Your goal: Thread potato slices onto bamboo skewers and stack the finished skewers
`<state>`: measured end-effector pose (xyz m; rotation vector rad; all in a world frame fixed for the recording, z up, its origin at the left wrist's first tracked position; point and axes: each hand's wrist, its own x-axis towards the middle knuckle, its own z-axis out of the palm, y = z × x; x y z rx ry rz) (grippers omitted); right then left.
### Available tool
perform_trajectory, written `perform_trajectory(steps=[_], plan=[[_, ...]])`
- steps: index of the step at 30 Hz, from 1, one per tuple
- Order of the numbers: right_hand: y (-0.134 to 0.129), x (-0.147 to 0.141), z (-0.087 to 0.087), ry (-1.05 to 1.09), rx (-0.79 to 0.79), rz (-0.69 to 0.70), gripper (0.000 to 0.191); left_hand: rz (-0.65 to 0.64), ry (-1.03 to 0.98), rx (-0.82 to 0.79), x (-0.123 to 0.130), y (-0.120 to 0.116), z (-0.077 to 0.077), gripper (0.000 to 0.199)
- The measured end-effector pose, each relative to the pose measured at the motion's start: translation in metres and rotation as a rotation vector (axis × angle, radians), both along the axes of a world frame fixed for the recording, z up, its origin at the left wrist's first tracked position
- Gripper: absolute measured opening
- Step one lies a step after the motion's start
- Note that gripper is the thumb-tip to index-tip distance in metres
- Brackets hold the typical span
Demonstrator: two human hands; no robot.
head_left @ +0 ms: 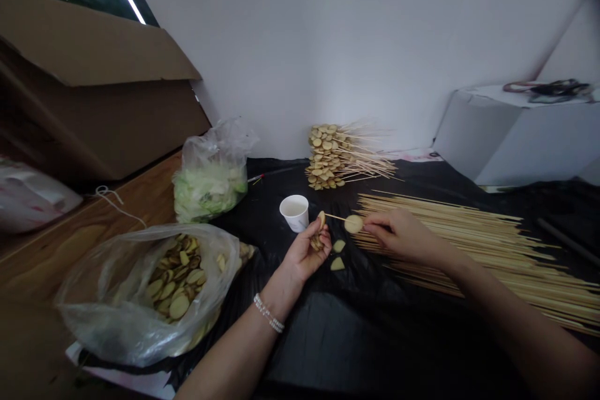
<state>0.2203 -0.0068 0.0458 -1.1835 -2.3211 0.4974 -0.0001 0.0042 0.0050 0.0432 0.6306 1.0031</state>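
Note:
My left hand (pixel 302 253), with a beaded bracelet at the wrist, is closed around several potato slices (pixel 317 242). Between its thumb and fingers one slice (pixel 322 219) stands on edge at the end of a thin wooden skewer (pixel 336 217). A round potato slice (pixel 353 224) sits on that skewer near the other end. There my right hand (pixel 398 234) pinches the skewer, its fingertips close against the round slice. Two cut potato pieces (pixel 337 264) lie on the black plastic sheet (pixel 319 319) just right of my left hand.
A white paper cup (pixel 294 212) stands beyond my left hand. Loose skewers (pixel 469 240) spread to the right; filled skewers (pixel 328 156) are stacked by the wall. Left are an open bag (pixel 107 300) of potato slices, a bag of leafy greens (pixel 210 181) and a cardboard box (pixel 107 119).

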Motion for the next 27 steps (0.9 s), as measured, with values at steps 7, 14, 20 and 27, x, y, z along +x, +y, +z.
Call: perform_trajectory(steps=[7, 14, 20, 27], plan=[[0.0012, 0.0041, -0.0023, -0.087, 0.005, -0.014, 0.027, 0.102, 0.090, 0.028, 0.0014, 0.0010, -0.0049, 0.007], [0.0010, 0.0008, -0.0074, -0.105, -0.024, -0.021, 0.029, 0.154, 0.126, 0.046, 0.0019, 0.0013, -0.0065, 0.006], [-0.0016, -0.0013, -0.0066, -0.106, -0.032, -0.013, 0.028, 0.163, 0.147, 0.067, 0.0027, 0.0002, -0.0053, 0.006], [-0.0055, -0.0051, -0.0041, -0.151, -0.021, -0.035, 0.031, 0.177, 0.238, 0.114, 0.0025, 0.0009, -0.0078, 0.008]])
